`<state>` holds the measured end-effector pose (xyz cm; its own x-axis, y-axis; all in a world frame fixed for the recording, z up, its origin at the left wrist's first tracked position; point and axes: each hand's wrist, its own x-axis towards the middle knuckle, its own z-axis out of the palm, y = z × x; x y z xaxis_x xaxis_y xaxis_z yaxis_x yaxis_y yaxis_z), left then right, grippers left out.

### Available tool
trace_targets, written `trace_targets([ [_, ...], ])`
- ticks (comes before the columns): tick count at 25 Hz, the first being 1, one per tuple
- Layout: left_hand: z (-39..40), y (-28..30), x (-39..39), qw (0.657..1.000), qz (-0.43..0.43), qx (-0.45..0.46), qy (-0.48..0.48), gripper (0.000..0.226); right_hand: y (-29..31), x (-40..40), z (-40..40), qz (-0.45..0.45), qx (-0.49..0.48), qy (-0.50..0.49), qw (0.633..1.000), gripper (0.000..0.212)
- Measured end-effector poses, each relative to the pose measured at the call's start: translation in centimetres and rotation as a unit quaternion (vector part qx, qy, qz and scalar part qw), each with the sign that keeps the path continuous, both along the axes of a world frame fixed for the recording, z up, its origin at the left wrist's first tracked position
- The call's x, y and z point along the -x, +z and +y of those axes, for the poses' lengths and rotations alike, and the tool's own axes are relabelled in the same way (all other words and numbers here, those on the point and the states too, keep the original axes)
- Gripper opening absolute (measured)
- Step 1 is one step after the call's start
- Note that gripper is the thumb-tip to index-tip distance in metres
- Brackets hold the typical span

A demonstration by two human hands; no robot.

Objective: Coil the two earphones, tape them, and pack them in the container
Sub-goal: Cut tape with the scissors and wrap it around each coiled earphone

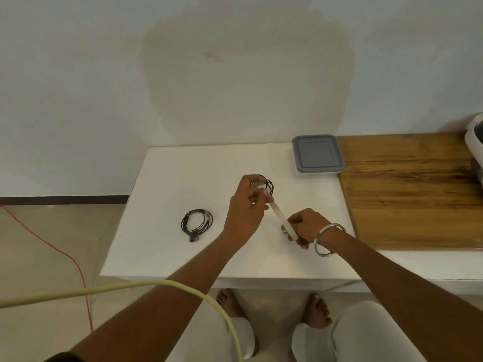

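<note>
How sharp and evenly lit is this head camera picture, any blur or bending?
Head view: soft, even light, no glare; faint shadows under the hands, left hand and right hand. The wide lens bows the table edges. The cream cable near the lens looks soft; the coiled earphone is sharp.

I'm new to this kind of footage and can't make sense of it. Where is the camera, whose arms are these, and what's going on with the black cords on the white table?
There is no machine: a person wears the camera on their head, so you look down along their own arms. The left hand holds a coiled black earphone above the white table. A strip of tape stretches from that coil to the right hand, which grips what seems to be the roll. The wrist there wears a metal bangle. A second earphone coil lies on the table to the left, seemingly already taped. At the back right corner stands a container with its grey lid on.
</note>
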<state>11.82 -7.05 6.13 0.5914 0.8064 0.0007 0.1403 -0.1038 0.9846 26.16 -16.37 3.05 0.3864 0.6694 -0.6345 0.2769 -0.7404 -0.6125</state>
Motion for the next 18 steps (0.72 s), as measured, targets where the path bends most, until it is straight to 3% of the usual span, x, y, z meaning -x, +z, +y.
trace_targets([
  [2,0.1,-0.1,0.1,1.0,0.007,-0.005,0.002,0.013,0.0,0.0,-0.1,0.023,0.003,0.004,1.0,0.015],
  [6,0.0,-0.4,0.1,0.999,0.05,0.008,-0.018,0.04,0.0,0.0,-0.2,0.067,0.013,-0.002,0.998,0.016],
  [10,-0.5,-0.5,0.0,0.997,0.034,0.048,-0.042,0.026,-0.1,0.4,-0.2,0.089,0.001,-0.003,0.996,0.011],
  [12,-0.6,-0.6,0.0,0.996,0.022,0.07,-0.052,0.025,0.0,0.6,-0.4,0.077,-0.003,0.044,0.996,0.007],
  [15,-0.3,-0.5,0.3,0.993,0.01,0.099,-0.069,0.028,0.1,0.1,-1.0,-0.051,-0.039,0.179,0.982,0.014],
  [18,0.5,-0.6,0.9,0.988,0.011,0.124,-0.088,0.033,0.0,-1.5,-1.9,-0.246,-0.123,0.25,0.929,0.023],
])
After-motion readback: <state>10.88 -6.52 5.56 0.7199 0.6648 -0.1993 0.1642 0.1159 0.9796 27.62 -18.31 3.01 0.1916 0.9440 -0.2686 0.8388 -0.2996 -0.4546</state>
